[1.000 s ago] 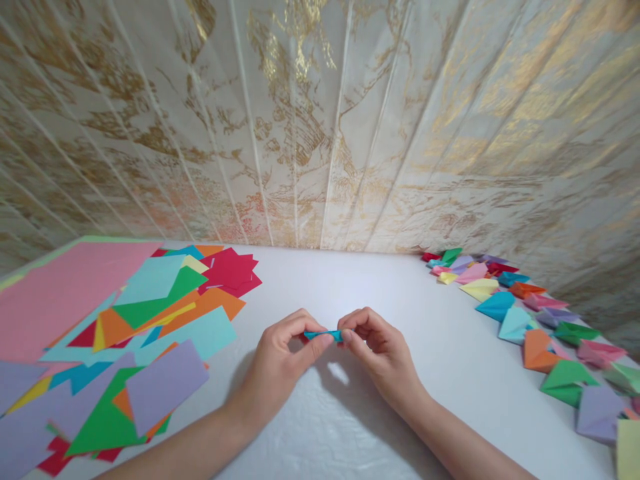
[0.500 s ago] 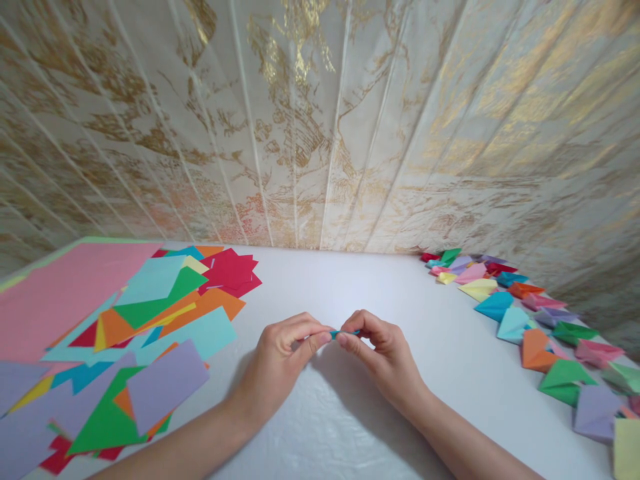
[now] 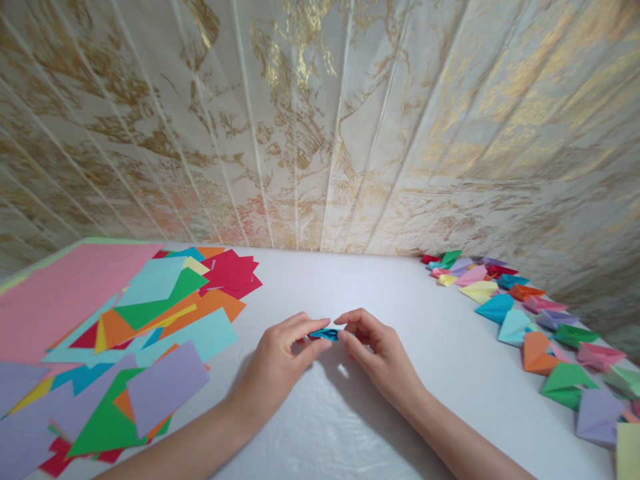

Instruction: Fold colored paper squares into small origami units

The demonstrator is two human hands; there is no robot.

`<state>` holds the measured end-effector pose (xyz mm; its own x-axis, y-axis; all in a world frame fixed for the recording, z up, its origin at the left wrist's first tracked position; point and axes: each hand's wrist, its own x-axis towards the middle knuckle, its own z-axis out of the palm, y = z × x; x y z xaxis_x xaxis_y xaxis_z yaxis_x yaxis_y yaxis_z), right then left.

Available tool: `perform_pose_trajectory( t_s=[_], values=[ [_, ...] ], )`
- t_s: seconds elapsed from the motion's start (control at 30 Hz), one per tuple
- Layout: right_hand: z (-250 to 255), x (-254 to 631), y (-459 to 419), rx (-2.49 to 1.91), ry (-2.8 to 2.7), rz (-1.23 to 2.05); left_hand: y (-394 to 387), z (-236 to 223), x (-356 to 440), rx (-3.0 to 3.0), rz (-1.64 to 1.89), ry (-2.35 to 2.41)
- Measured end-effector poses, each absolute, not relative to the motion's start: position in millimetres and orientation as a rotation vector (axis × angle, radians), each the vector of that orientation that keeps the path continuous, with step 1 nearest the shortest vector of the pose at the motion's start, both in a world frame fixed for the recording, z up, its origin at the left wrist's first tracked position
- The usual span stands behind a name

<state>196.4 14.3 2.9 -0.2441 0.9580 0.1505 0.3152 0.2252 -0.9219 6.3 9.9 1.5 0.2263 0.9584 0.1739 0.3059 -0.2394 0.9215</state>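
Observation:
A small folded piece of blue paper [image 3: 325, 333] hangs just above the white table [image 3: 325, 287], pinched at both ends. My left hand [image 3: 283, 360] grips its left end between thumb and forefinger. My right hand [image 3: 375, 350] pinches the right end, fingers curled. Both hands meet at the middle of the table, near its front.
Loose coloured paper sheets [image 3: 150, 300] lie scattered on the left, over a large pink sheet [image 3: 60, 287]. A row of folded paper triangles [image 3: 530, 320] runs along the right edge. A cream and gold patterned wall [image 3: 320, 120] rises behind the table.
The hands have shifted slightly, drawing together and then a little apart, and the blue paper between them has turned, showing more of its folded face.

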Motion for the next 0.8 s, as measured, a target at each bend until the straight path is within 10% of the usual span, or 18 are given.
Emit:
perform_pose_trajectory(
  t_s=[0.8],
  values=[
    [3.9,191.6,3.5,-1.159,-2.066,0.586,-2.9,1.3,15.4,1.971,0.817,1.364]
  ],
)
